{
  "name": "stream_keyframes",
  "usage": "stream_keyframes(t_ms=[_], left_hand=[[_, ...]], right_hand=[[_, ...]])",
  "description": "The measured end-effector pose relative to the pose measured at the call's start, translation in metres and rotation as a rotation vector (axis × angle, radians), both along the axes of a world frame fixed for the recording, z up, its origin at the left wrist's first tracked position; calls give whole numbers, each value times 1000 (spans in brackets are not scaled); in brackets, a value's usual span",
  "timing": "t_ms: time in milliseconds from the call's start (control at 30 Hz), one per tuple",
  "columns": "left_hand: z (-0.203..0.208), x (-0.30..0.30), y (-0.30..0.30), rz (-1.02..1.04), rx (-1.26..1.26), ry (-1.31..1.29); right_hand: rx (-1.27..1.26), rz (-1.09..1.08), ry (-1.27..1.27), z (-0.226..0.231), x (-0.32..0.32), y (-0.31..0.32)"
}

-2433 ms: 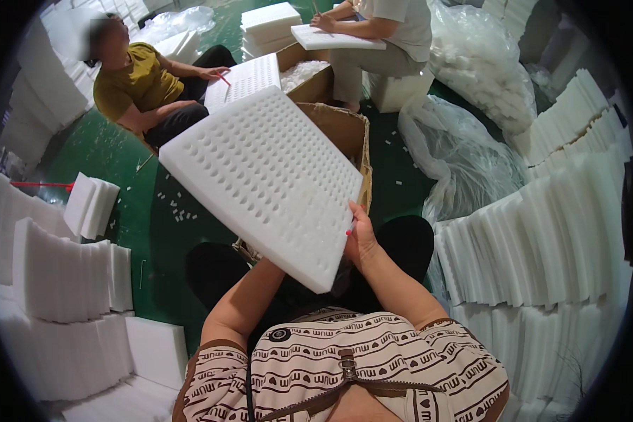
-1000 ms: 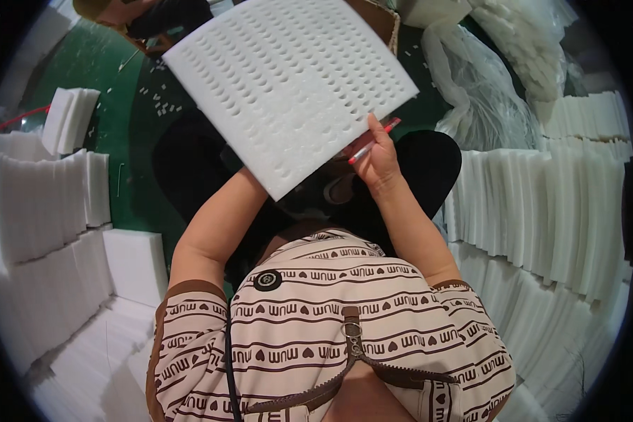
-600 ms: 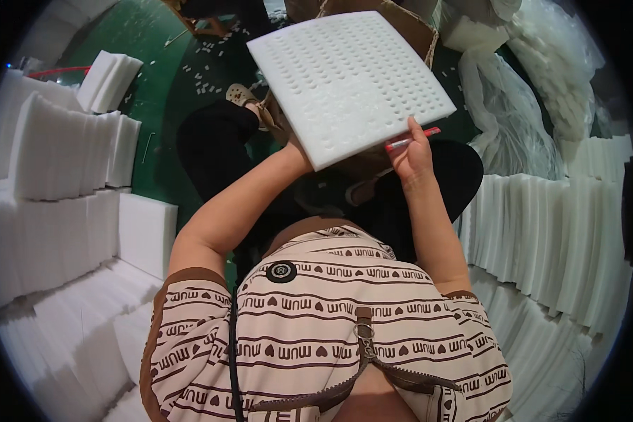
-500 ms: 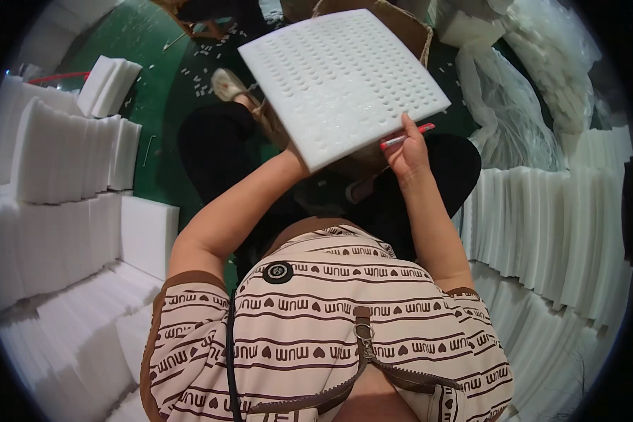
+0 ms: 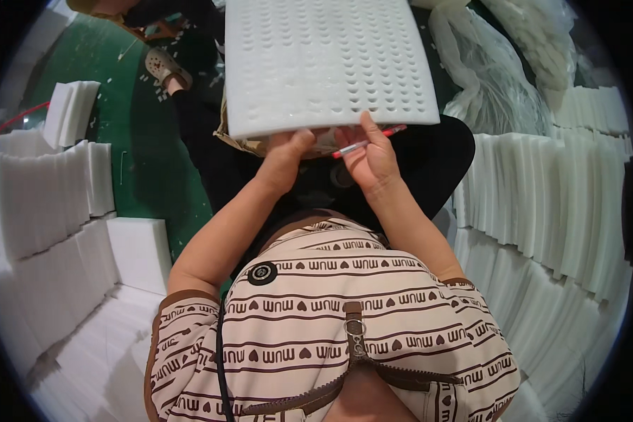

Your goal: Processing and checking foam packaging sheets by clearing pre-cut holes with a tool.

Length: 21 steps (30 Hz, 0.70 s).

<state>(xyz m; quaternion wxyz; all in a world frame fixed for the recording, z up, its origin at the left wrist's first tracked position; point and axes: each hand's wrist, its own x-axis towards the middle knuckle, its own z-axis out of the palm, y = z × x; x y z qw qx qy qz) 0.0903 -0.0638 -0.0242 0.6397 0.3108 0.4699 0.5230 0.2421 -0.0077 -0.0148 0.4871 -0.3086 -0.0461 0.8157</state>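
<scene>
A white foam sheet (image 5: 295, 70) with rows of small round holes is in front of me, its near edge towards my lap. My right hand (image 5: 376, 155) grips that edge, the thumb on top and the other fingers partly beneath. A red and white pen (image 5: 359, 146) is tucked across the same hand. My left hand (image 5: 285, 162) holds the near edge from below, left of the right hand; its fingers are mostly hidden under the foam.
White foam sheets stand stacked at my left (image 5: 46, 204) and right (image 5: 527, 190). Clear plastic bags (image 5: 485, 70) lie at the far right. A cardboard box (image 5: 243, 143) shows beneath the sheet. Beyond, a person's shoe (image 5: 167, 67) rests on the green floor (image 5: 148, 155) among white scraps.
The foam sheet has turned to lie squarer to me and moved further away. My left hand has shifted from its left corner to the near edge, closer to my right hand.
</scene>
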Motion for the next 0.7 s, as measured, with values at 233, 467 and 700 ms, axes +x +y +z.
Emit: stream_keyframes(t_ms=[233, 467, 700], left_hand=[[-12, -5, 21, 378, -115, -642], [-25, 2, 24, 389, -166, -632], [-14, 7, 17, 319, -106, -683]], right_hand=[[-26, 269, -201, 18, 0, -29], [731, 205, -644, 39, 26, 2], [679, 187, -855, 23, 1, 38]])
